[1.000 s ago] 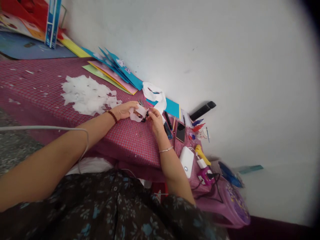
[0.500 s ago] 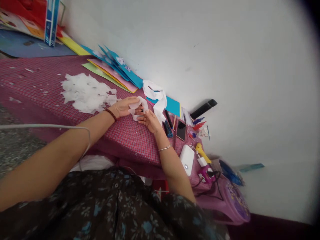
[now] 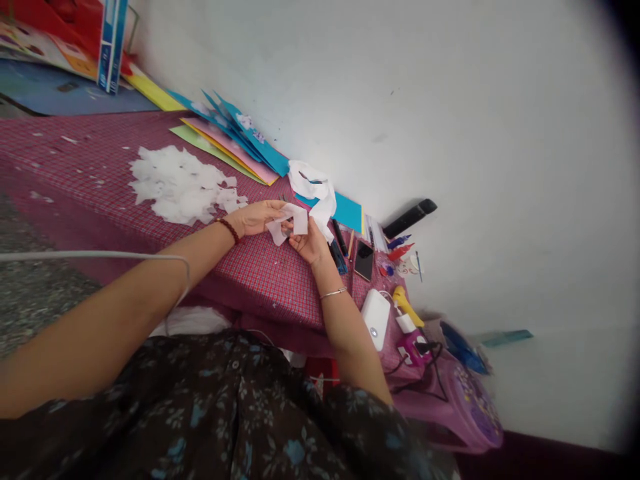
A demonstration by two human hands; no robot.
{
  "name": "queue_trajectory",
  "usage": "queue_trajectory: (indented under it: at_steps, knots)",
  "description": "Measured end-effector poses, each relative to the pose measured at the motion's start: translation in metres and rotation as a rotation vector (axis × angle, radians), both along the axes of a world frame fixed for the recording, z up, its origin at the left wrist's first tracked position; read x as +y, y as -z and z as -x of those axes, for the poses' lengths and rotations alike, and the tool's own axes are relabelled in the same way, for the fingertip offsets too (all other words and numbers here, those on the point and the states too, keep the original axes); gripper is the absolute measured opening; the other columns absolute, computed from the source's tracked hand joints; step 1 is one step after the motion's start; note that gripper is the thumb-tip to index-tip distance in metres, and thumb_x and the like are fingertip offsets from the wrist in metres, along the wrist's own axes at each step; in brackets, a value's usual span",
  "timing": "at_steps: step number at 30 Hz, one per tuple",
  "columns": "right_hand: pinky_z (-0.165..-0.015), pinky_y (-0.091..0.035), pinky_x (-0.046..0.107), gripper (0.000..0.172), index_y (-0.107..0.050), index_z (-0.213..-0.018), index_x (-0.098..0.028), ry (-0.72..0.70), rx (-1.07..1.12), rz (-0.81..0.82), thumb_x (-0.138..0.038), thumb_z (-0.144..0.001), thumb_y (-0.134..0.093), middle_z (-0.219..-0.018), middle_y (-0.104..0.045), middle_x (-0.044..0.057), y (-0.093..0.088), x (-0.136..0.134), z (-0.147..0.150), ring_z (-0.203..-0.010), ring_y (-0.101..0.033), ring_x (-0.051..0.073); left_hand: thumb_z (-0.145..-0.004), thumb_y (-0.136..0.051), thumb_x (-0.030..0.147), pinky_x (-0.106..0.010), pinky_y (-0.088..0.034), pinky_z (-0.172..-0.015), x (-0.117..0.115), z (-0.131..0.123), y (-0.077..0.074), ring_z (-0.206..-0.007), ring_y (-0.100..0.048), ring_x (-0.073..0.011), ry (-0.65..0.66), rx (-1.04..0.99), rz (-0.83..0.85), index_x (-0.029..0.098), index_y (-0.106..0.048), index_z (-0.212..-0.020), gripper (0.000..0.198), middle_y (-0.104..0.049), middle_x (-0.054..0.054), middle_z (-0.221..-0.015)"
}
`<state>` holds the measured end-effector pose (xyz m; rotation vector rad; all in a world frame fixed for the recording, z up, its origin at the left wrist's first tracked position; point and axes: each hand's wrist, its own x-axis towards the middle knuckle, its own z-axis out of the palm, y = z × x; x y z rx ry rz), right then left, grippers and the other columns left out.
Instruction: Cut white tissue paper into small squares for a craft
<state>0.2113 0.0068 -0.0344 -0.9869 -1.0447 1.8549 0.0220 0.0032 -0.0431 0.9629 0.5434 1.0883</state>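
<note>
A thin strip of white tissue paper [image 3: 299, 219] stretches between my two hands above the table. My left hand [image 3: 257, 217], with a dark red bead bracelet at the wrist, pinches its left part. The fingers of my right hand [image 3: 311, 243] are closed on its right end; a silver bangle sits on that wrist. One loose end of the strip hangs below the fingers. Left of my left hand lies a flat heap of torn white tissue pieces [image 3: 180, 183]. Beyond my right hand, a longer crumpled white tissue strip [image 3: 325, 203] lies on the table.
A red checked cloth [image 3: 270, 280] covers the table against the wall. Coloured paper sheets [image 3: 235, 143] lie at the back. To the right are a phone [image 3: 364, 260], pens [image 3: 340, 239], a white power bank [image 3: 376, 319] and a purple stool [image 3: 465, 400]. A pale cable [image 3: 100, 255] crosses my left arm.
The tissue strip between my hands has shifted and folded differently, its right part now a flat upright piece. Both hands are slightly lower, and the whole view has drifted a little.
</note>
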Motion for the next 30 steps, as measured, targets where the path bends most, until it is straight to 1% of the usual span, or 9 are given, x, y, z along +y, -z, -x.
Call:
queue_trajectory:
  at_steps: [2, 5, 10, 13, 15, 19, 23, 27, 30]
  knots:
    - [-0.050, -0.055, 0.020, 0.047, -0.062, -0.096, -0.019, -0.012, -0.057, 0.036, -0.059, -0.101, -0.039, -0.068, -0.071, 0.000, -0.001, -0.001, 0.002, -0.047, -0.061, 0.011, -0.078, -0.070, 0.010, -0.033, -0.053, -0.072, -0.001, -0.001, 0.000, -0.070, -0.070, -0.0201, -0.008, 0.009, 0.000, 0.016, -0.077, -0.100, 0.024, -0.076, -0.010, -0.084]
    - [-0.047, -0.053, 0.018, 0.042, -0.063, -0.093, -0.018, 0.004, -0.067, 0.052, -0.049, -0.104, -0.037, -0.065, -0.071, 0.000, -0.004, -0.002, 0.004, -0.043, -0.059, 0.009, -0.078, -0.071, 0.012, -0.033, -0.053, -0.073, -0.001, -0.002, -0.001, -0.071, -0.069, -0.0201, -0.011, 0.007, -0.013, 0.016, -0.077, -0.100, 0.023, -0.076, -0.009, -0.082]
    - [-0.038, -0.048, 0.015, 0.037, -0.062, -0.090, -0.016, 0.017, -0.056, 0.121, -0.038, -0.105, -0.037, -0.056, -0.067, -0.001, -0.010, -0.005, 0.002, -0.037, -0.056, 0.009, -0.077, -0.073, 0.011, -0.031, -0.054, -0.069, -0.001, -0.003, -0.001, -0.066, -0.068, -0.0169, 0.003, -0.012, -0.033, 0.013, -0.074, -0.097, 0.020, -0.075, -0.008, -0.080]
    - [-0.037, -0.046, 0.013, 0.026, -0.060, -0.089, -0.017, 0.051, -0.004, 0.114, -0.025, -0.103, -0.039, -0.051, -0.064, -0.004, -0.013, -0.005, 0.001, -0.035, -0.053, 0.007, -0.076, -0.075, 0.012, -0.030, -0.054, -0.066, -0.001, -0.003, 0.000, -0.065, -0.068, -0.0162, 0.041, -0.013, -0.055, 0.011, -0.072, -0.098, 0.022, -0.075, -0.008, -0.080]
    - [-0.038, -0.045, 0.012, 0.025, -0.058, -0.088, -0.018, 0.057, 0.011, 0.109, -0.020, -0.103, -0.039, -0.050, -0.062, -0.005, -0.013, -0.005, 0.000, -0.035, -0.052, 0.006, -0.076, -0.075, 0.012, -0.029, -0.054, -0.064, 0.000, -0.003, 0.000, -0.065, -0.067, -0.0165, 0.064, -0.009, -0.069, 0.010, -0.072, -0.098, 0.023, -0.074, -0.008, -0.078]
    - [-0.035, -0.044, 0.015, 0.032, -0.062, -0.095, -0.016, -0.034, -0.030, 0.143, -0.029, -0.105, -0.034, -0.053, -0.065, -0.002, -0.014, -0.006, -0.002, -0.035, -0.054, 0.008, -0.077, -0.071, 0.010, -0.028, -0.052, -0.060, 0.000, -0.004, 0.000, -0.060, -0.066, -0.0161, 0.042, 0.014, -0.064, 0.012, -0.072, -0.094, 0.017, -0.072, -0.007, -0.073]
    - [-0.034, -0.043, 0.015, 0.044, -0.062, -0.093, -0.014, -0.167, -0.086, 0.180, -0.037, -0.107, -0.027, -0.053, -0.066, 0.001, -0.014, -0.009, -0.001, -0.034, -0.053, 0.009, -0.077, -0.071, 0.009, -0.027, -0.053, -0.064, -0.001, -0.005, -0.002, -0.064, -0.067, -0.0156, 0.021, 0.023, -0.058, 0.013, -0.073, -0.092, 0.015, -0.073, -0.007, -0.078]
    - [-0.035, -0.042, 0.014, 0.039, -0.059, -0.088, -0.016, -0.058, -0.020, 0.173, -0.034, -0.107, -0.031, -0.049, -0.061, -0.003, -0.016, -0.009, 0.001, -0.033, -0.049, 0.007, -0.074, -0.073, 0.009, -0.028, -0.053, -0.066, -0.002, -0.005, -0.002, -0.065, -0.067, -0.0151, -0.018, 0.005, -0.080, 0.012, -0.073, -0.092, 0.018, -0.073, -0.006, -0.076]
    - [-0.037, -0.042, 0.013, 0.031, -0.061, -0.088, -0.016, 0.022, 0.032, 0.138, -0.029, -0.105, -0.039, -0.050, -0.060, -0.005, -0.016, -0.007, 0.000, -0.034, -0.048, 0.005, -0.073, -0.073, 0.010, -0.028, -0.053, -0.063, -0.004, -0.005, -0.002, -0.063, -0.065, -0.0155, 0.026, 0.001, -0.107, 0.011, -0.073, -0.092, 0.019, -0.071, -0.006, -0.073]
